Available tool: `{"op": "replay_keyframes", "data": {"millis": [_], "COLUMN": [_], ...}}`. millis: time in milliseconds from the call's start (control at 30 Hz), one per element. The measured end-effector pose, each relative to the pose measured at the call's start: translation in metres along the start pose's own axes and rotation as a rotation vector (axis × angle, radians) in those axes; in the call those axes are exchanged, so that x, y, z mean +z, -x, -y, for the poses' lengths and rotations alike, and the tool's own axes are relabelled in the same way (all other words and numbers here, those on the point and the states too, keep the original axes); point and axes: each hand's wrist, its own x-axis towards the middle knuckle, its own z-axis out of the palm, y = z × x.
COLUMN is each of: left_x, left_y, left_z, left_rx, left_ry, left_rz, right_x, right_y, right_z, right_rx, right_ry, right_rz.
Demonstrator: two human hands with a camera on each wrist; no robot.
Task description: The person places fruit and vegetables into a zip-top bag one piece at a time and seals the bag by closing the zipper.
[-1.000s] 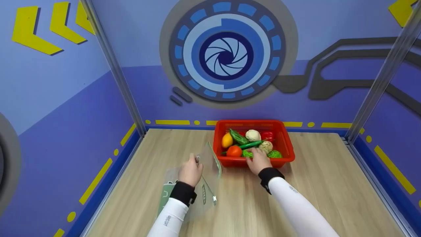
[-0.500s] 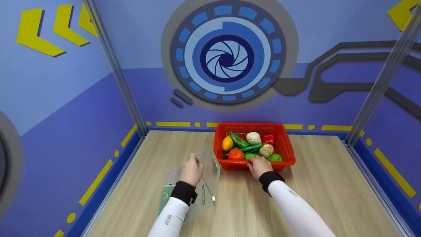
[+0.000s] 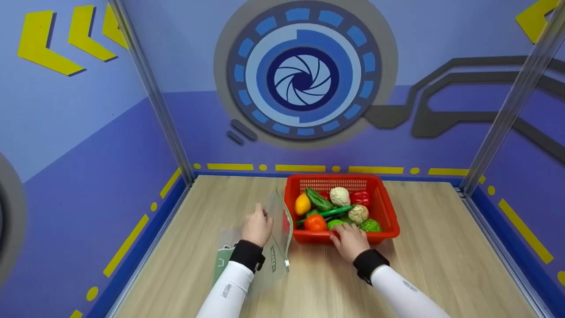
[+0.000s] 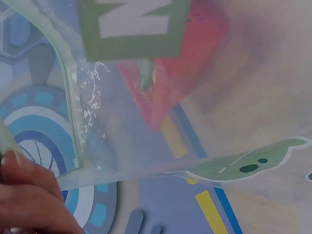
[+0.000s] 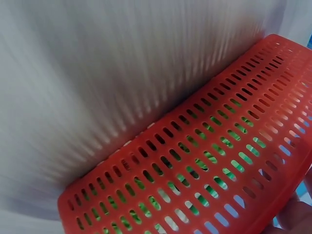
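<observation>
My left hand (image 3: 257, 225) pinches the top edge of a clear plastic slider zip bag (image 3: 278, 243) with green print. The bag's mouth gapes toward the red basket (image 3: 390, 227); in the left wrist view the bag (image 4: 141, 112) spreads across most of the picture. My right hand (image 3: 351, 242) grips the basket's front rim, fingers over the inside beside a green ball-shaped vegetable (image 3: 336, 224). In the right wrist view the slotted basket wall (image 5: 195, 146) shows, with fingers (image 5: 296, 214) at its rim. An orange-red tomato-like piece (image 3: 315, 223) lies left of that hand.
Inside the basket are also a yellow mango-like piece (image 3: 303, 204), a long green pepper (image 3: 337, 211), a whitish cauliflower-like head (image 3: 340, 196), a red pepper (image 3: 361, 198) and a green textured ball (image 3: 371, 225). Blue-purple panels (image 3: 132, 145) wall in the wooden table (image 3: 423, 247).
The red basket has slid toward me, away from the back wall, with my right hand on its front rim. My left hand and the bag stay nearly in place.
</observation>
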Motion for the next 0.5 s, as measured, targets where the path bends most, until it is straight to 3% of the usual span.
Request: {"op": "replay_keyframes", "data": {"millis": [200, 500], "left_x": [0.004, 0.005], "left_y": [-0.003, -0.006], "left_z": [-0.004, -0.009], "left_rx": [0.013, -0.006], "left_ry": [-0.006, -0.015], "left_rz": [0.003, 0.050], "right_x": [-0.001, -0.011], "right_y": [0.022, 0.057], "right_z": [0.005, 0.017], "right_rx": [-0.031, 0.000], "right_ry": [-0.030, -0.089], "right_rz": [-0.019, 0.073]}}
